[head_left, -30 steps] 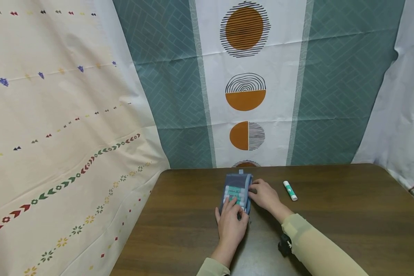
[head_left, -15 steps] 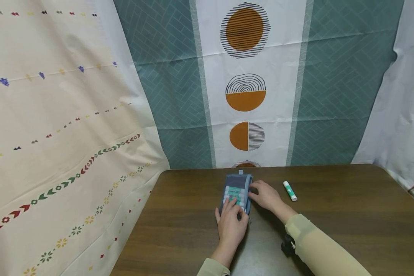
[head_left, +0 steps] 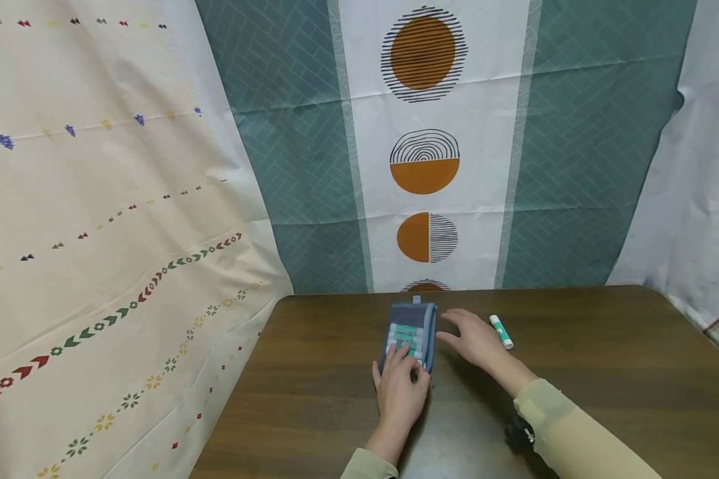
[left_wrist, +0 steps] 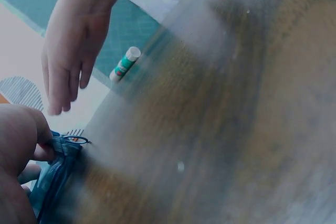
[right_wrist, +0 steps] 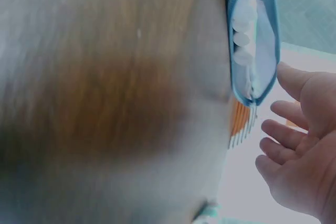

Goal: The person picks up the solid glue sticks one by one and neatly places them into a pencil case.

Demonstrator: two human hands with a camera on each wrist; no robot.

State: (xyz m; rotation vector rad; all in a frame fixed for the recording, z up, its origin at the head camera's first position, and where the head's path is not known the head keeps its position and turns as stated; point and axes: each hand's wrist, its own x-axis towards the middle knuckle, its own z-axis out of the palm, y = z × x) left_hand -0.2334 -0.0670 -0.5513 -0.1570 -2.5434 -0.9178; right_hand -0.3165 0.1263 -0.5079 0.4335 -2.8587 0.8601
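Observation:
A blue zip pouch [head_left: 397, 313] with a see-through front lies on the table, and several green-and-white glue sticks [head_left: 405, 334] show inside. Its right side gapes in the right wrist view, where white glue stick ends [right_wrist: 241, 39] face out of the opening. My left hand [head_left: 397, 392] lies over the pouch's near end, pinching the corner by the zip ring [left_wrist: 76, 139]. Just right of the opening, my right hand [head_left: 472, 339] holds nothing, its fingers loosely extended. A single green-and-white glue stick [head_left: 501, 332] lies on the table beyond my right hand.
The brown wooden table [head_left: 605, 372] ends at a patterned cloth [head_left: 443, 166] hanging behind it. A cream cloth [head_left: 126, 266] hangs along the left side. A black device [head_left: 518, 432] sits at my right wrist.
My right hand has come off the pouch's right edge and shifted right, toward the loose glue stick, with its fingers spreading. My left hand and the pouch stay put.

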